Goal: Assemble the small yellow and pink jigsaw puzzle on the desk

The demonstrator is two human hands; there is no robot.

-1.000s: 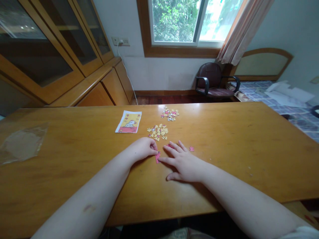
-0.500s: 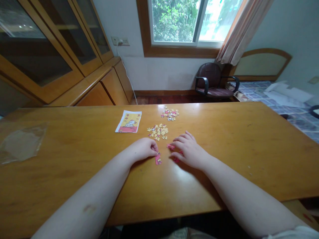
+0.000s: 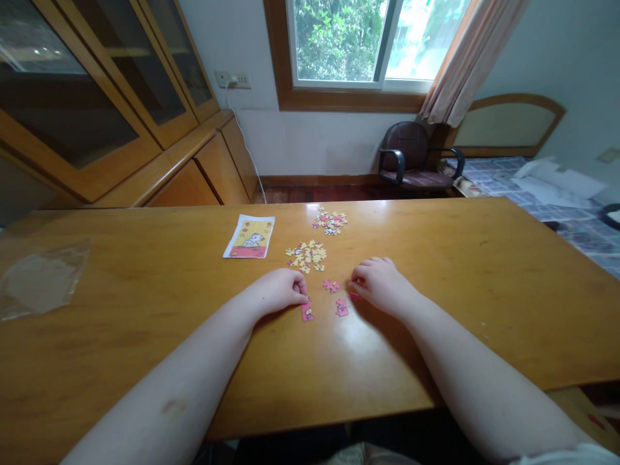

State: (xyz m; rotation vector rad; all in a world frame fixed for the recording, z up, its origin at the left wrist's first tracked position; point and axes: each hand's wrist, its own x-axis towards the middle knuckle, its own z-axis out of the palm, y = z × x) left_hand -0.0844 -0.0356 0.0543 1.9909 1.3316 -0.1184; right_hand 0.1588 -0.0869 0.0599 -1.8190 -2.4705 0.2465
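Head view: my two hands at work on a wooden table [image 3: 460,297] among jigsaw pieces. My left hand [image 3: 285,286] has its fingers curled, thumb and forefinger drawn together at the upper end of a pink puzzle section [image 3: 307,312]; I cannot tell whether they pinch it or only press on it. My right hand [image 3: 380,284] is bent inward, fingers curled and thumb near them; whether anything is pinched there cannot be told. A pink piece [image 3: 354,297] lies just below its fingertips. Between my hands lie a second pink section [image 3: 341,308] and, slightly farther off, a small pink cluster [image 3: 331,285]. Beyond these is a yellow pile [image 3: 307,256], and behind that a mixed pile [image 3: 330,221]. Left of the piles lies a picture card [image 3: 250,237] showing a white animal on yellow and pink; at far left, a clear plastic bag [image 3: 41,279].
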